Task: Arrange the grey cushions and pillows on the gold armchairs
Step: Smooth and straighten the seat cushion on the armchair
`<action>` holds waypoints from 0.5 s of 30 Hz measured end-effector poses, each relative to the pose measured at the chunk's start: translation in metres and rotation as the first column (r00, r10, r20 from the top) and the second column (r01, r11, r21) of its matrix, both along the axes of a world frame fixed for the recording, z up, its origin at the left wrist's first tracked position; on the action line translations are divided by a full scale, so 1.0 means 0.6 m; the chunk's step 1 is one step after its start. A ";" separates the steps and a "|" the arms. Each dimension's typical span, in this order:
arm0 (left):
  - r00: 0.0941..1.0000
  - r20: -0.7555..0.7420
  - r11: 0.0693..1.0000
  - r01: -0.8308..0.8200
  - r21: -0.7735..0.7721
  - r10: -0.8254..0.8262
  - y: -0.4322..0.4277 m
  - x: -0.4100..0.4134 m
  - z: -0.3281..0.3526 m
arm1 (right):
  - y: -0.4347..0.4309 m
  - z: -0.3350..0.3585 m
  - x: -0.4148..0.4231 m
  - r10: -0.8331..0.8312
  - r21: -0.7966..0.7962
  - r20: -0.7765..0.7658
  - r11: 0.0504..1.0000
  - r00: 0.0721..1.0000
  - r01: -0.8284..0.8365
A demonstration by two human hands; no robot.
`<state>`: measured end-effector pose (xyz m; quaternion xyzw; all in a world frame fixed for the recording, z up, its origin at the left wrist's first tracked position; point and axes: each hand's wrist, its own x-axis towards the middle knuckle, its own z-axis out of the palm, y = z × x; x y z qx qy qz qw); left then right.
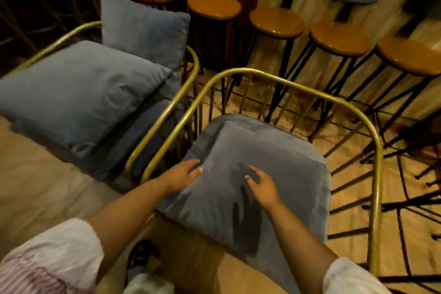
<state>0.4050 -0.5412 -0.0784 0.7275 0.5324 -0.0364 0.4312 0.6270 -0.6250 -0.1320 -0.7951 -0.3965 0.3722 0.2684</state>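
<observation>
Two gold armchairs stood side by side on a pale wooden floor [35, 181]. The near chair [286, 81], a frame of brass tube with thin spindles, held a grey seat cushion [317, 174] with a grey pillow [238, 155] lying flat on top of it, the pillow's near corner hanging over the front edge of the seat. Both hands rested on that pillow. The left hand [182, 175] lay at the pillow's left edge, its fingers [194, 170] slightly curled and a little apart, touching the fabric but not clamped on it. The right hand [262, 186] lay nearer the pillow's middle, its fingers [254, 170] spread and pressing lightly on the surface, gripping nothing. Dark streaks marked the nap just below the right hand. Both forearms were bare, with rolled pale sleeves [59, 253] at the elbows. The far chair [191, 71], just to the left and almost touching the near one, carried a seat cushion [143, 126], a large grey pillow [78, 95] lying tilted across it, and a second pillow [143, 28] propped upright against the back. Behind the chairs stood a row of round wooden stools [276, 21] on black legs. The view was blurred at its edges.
</observation>
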 end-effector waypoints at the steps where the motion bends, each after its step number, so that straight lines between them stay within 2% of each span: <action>1: 1.000 0.003 1.000 -0.009 0.026 0.009 0.017 -0.029 0.010 | 0.022 0.018 -0.029 0.047 0.030 0.009 0.998 0.999 -0.048; 4: 0.999 0.028 0.997 -0.035 0.065 0.034 0.081 -0.123 0.039 | 0.101 0.059 -0.118 0.137 0.083 0.006 0.987 0.991 -0.137; 8: 0.999 0.010 0.991 -0.049 0.125 0.048 0.179 -0.282 0.089 | 0.228 0.087 -0.266 0.139 0.121 -0.053 0.984 0.989 -0.132; 13: 0.982 0.019 0.968 -0.188 0.164 0.187 0.295 -0.478 0.122 | 0.379 0.096 -0.440 0.195 0.119 -0.077 0.975 0.978 -0.185; 15: 0.969 0.037 0.953 -0.249 0.174 0.246 0.332 -0.540 0.127 | 0.430 0.098 -0.496 0.176 0.109 -0.138 0.981 0.975 -0.161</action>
